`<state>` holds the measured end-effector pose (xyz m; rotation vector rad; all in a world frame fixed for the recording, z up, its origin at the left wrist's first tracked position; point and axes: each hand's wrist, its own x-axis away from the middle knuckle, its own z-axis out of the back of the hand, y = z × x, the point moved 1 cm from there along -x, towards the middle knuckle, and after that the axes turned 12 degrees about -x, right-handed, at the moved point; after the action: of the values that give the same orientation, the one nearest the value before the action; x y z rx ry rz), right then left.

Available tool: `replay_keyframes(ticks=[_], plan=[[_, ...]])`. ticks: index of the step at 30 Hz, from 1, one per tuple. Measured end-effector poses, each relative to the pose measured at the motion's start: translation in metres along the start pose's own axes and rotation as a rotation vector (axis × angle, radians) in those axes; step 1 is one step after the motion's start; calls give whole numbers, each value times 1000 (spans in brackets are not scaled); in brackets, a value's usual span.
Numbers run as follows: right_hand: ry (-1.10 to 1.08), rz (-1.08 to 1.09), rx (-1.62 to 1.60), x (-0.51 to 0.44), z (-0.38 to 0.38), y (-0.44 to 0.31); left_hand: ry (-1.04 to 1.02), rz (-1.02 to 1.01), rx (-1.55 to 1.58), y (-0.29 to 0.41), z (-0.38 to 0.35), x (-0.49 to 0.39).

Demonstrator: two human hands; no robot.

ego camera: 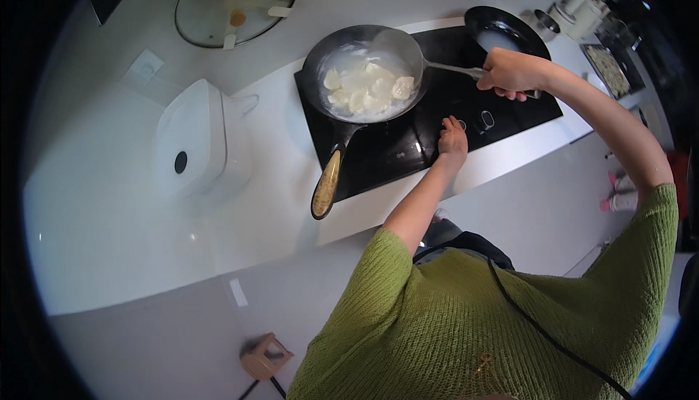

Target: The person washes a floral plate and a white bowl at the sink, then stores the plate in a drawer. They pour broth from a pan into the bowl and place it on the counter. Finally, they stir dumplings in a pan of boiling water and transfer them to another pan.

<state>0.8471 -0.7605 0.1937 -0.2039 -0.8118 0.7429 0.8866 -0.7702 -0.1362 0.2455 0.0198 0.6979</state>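
Note:
A deep dark pan (311,83) with a wood-patterned handle (326,184) sits on the black glass cooktop (377,165). Several pale dumplings (377,91) lie in cloudy, foamy liquid inside it. My right hand (513,74) grips the handle of a wide metal skimmer (397,53). The skimmer's round head is over the right side of the pan, and I cannot tell how deep it dips. At the cooktop's front, the fingers of my left hand (453,138) are on a control knob (462,125), mostly hiding it. A second knob (485,121) stands just to the right.
A black frying pan (505,26) with whitish liquid sits on the cooktop's back right. The glass lid (218,1) is at the upper left, the white appliance (191,138) left of the cooktop. A filled tray (606,69) and containers (573,15) stand to the right.

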Motion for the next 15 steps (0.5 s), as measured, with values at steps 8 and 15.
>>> replay_keyframes(ticks=[8,15], plan=[[-364,9,-651,-41,-15,45,70,41,-189,21,-34,-29],[-409,84,-817,-53,-21,63,34,-14,-311,26,-31,-27]])
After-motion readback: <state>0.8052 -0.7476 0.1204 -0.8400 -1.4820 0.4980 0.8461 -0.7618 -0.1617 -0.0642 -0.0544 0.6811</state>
